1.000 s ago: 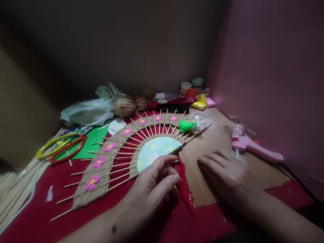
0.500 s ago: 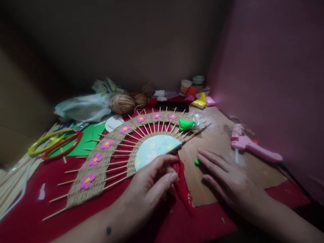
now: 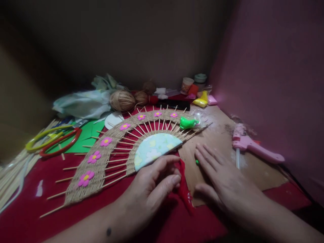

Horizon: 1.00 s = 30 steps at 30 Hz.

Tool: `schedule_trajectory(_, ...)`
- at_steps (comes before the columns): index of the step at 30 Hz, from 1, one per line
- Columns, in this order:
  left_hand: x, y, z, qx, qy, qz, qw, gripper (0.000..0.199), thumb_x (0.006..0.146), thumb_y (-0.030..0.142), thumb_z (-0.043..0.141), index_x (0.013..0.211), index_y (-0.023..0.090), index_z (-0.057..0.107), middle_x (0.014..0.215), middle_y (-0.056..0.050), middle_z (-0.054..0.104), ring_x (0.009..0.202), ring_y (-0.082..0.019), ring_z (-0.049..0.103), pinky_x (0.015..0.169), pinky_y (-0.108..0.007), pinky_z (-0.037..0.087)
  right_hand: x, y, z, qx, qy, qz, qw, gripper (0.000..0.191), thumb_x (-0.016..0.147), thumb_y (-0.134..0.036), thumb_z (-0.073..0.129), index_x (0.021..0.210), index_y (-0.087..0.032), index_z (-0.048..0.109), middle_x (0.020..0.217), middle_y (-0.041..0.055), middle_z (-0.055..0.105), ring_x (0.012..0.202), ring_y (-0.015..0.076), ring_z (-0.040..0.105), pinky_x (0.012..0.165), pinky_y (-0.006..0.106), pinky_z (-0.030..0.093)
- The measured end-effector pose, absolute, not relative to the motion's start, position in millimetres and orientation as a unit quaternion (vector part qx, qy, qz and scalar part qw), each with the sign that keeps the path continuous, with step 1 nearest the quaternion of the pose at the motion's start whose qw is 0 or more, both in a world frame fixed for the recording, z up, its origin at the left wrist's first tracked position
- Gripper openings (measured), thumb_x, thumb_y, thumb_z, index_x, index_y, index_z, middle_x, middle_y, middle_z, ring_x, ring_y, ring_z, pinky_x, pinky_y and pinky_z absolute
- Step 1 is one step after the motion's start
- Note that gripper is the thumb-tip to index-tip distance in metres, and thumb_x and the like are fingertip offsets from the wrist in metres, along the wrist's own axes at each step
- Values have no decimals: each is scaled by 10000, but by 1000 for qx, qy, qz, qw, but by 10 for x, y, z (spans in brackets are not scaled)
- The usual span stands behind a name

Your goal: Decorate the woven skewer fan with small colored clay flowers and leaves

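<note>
A small green clay piece lies on the brown board, partly under the fingers of my right hand. That hand is flat with its thumb apart. My left hand is curled beside the light blue half-circle of a woven fan; red threads come out at its fingertips, and whether it grips them is unclear. Pink clay flowers with yellow centres line the fan's outer band. A bag of green clay rests on the fan's right end.
At the right lies a pink glue gun. Scissors with yellow and red handles sit on green sheets at the left. Twine balls, a cup and yellow clay stand at the back.
My right hand has slid slightly forward over the green piece, its fingers straighter and thumb farther out. My left hand stays nearly in place. The view has shifted slightly.
</note>
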<state>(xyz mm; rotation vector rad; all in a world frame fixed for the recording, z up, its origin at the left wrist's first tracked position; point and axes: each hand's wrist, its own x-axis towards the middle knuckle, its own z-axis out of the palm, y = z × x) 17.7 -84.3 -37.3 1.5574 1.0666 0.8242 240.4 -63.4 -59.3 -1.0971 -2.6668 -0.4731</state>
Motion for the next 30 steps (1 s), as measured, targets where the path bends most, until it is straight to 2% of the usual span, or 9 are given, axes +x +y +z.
schedule_trajectory(3, 209, -857, -328, 807, 400, 310, 305, 403, 917, 241, 461, 1310, 161, 427, 1237, -108, 565, 1144, -205, 520, 977, -349, 443, 2351, -633, -574, -365, -907, -171, 121, 677, 884, -521, 416, 1262, 31, 511, 1329, 259, 458, 1219, 370, 459, 902, 496, 498)
schedule_trajectory(6, 304, -854, -304, 897, 365, 227, 106, 502, 908, 287, 493, 1346, 64, 391, 1365, -176, 470, 1278, -268, 399, 1056, -411, 371, 2341, -761, -584, -308, -929, -170, 113, 661, 853, -489, 468, 1232, 48, 529, 1313, 264, 470, 1202, 354, 485, 892, 469, 512)
schedule_trajectory(8, 386, -817, -309, 914, 369, 160, 46, 632, 887, 411, 515, 1359, 19, 368, 1415, -206, 404, 1322, -312, 339, 1075, -460, 335, 2346, -805, -609, -302, -931, -174, 108, 647, 826, -449, 510, 1227, 59, 527, 1311, 269, 469, 1198, 361, 488, 886, 477, 514)
schedule_trajectory(11, 491, -723, -336, 910, 405, 76, 45, 822, 848, 611, 430, 1388, 1, 317, 1465, -220, 299, 1363, -336, 257, 1090, -516, 278, 2355, -732, -646, -345, -915, -178, 113, 712, 796, -473, 559, 1259, 65, 494, 1326, 283, 448, 1209, 379, 469, 924, 499, 481)
schedule_trajectory(13, 527, -682, -364, 905, 418, 55, 52, 844, 853, 659, 337, 1407, 25, 290, 1489, -200, 246, 1386, -313, 201, 1112, -516, 224, 2370, -672, -660, -368, -905, -176, 118, 756, 788, -512, 568, 1279, 56, 478, 1341, 283, 434, 1220, 378, 457, 955, 496, 456)
schedule_trajectory(16, 531, -718, -427, 912, 405, 49, 52, 847, 859, 679, 260, 1419, 44, 274, 1504, -173, 216, 1403, -272, 156, 1141, -475, 155, 2424, -712, -678, -352, -911, -168, 130, 765, 804, -542, 531, 1274, 59, 481, 1344, 281, 437, 1231, 378, 446, 948, 494, 464)
schedule_trajectory(19, 522, -802, -498, 923, 380, 35, 50, 891, 833, 711, 278, 1419, 40, 276, 1500, -175, 228, 1398, -286, 170, 1142, -471, 145, 2479, -827, -701, -335, -919, -156, 138, 769, 803, -531, 524, 1275, 75, 470, 1345, 296, 428, 1247, 399, 419, 921, 519, 475)
schedule_trajectory(26, 627, -700, -448, 898, 433, 42, 71, 879, 834, 695, 320, 1410, 32, 293, 1476, -212, 277, 1382, -308, 219, 1125, -518, 158, 2404, -673, -677, -397, -910, -74, 94, 812, 810, -524, 511, 1350, 67, 376, 1423, 285, 305, 1338, 378, 258, 1053, 527, 323)
schedule_trajectory(30, 575, -800, -557, 915, 392, 65, 68, 822, 860, 635, 359, 1415, 33, 287, 1475, -209, 280, 1382, -316, 214, 1123, -518, 157, 2451, -803, -676, -376, -920, -71, 88, 763, 781, -455, 522, 1321, 75, 419, 1405, 301, 323, 1316, 399, 293, 1012, 541, 374)
